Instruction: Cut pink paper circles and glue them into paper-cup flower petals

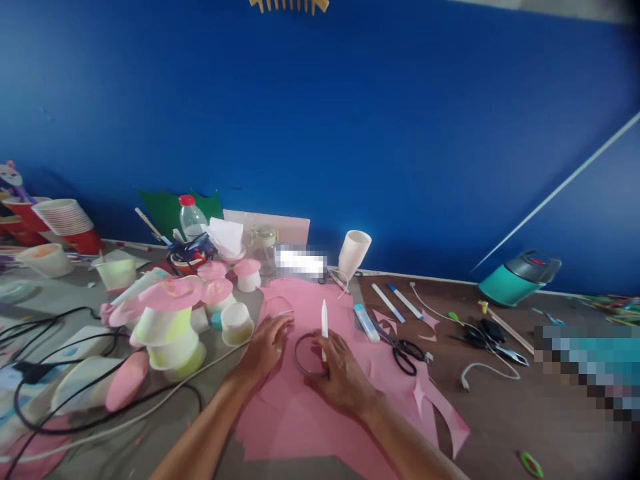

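Your bare forearms reach up from the lower edge, nearest the camera, over pink paper spread on the desk. Your right hand pinches a white pen, its tip pointing away from you. Beside your thumb and fingers, a thin dark ring lies on the paper; the fingers mask part of it, so it is hard to tell whether they press it down. Your left hand rests loosely on the paper, left of the ring, palm down and gripping nothing visible. Just left of that hand stands a small white cup. To the right of the pen lie a glue stick and black-handled scissors, near two markers.
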`<state>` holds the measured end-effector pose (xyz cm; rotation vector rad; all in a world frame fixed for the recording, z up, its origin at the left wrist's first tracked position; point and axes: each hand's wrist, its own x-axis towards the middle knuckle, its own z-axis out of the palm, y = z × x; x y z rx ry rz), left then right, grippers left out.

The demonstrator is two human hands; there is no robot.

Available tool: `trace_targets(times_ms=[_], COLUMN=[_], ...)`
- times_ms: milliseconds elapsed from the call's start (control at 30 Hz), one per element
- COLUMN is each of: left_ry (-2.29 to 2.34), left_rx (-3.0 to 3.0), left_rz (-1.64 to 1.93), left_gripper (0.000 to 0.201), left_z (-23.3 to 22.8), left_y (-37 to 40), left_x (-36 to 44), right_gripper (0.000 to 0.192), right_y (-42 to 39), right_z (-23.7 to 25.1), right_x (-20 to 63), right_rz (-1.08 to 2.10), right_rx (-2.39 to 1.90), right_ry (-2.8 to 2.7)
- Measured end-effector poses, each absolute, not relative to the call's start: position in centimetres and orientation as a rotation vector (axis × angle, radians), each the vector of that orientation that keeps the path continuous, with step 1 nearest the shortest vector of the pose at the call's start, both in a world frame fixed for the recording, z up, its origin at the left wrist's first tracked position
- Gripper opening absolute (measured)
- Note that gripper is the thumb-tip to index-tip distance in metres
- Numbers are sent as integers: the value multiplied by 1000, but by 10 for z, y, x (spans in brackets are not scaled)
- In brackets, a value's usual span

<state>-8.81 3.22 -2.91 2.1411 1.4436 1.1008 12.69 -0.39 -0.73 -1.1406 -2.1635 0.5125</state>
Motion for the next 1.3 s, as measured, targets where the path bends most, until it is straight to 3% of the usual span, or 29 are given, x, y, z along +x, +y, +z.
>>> trace_targets(times_ms=[500,933,1300], left_ry=[1500,1433,1276], left_rx=[2117,2182,2435], left_rz=[1047,1119,810], left_gripper=[22,27,32], left_z=[-23,-14,-7], left_y=[30,26,16], left_x=[-86,-83,-77], right_gripper=[54,49,54], right_y=[-3,-2,-1], right_z=[-7,-11,-6], right_x=[129,130,130], right_rz=[512,532,510], right_rx=[-1116,-1111,-1050], right_ry=[-2183,-2167,-2186])
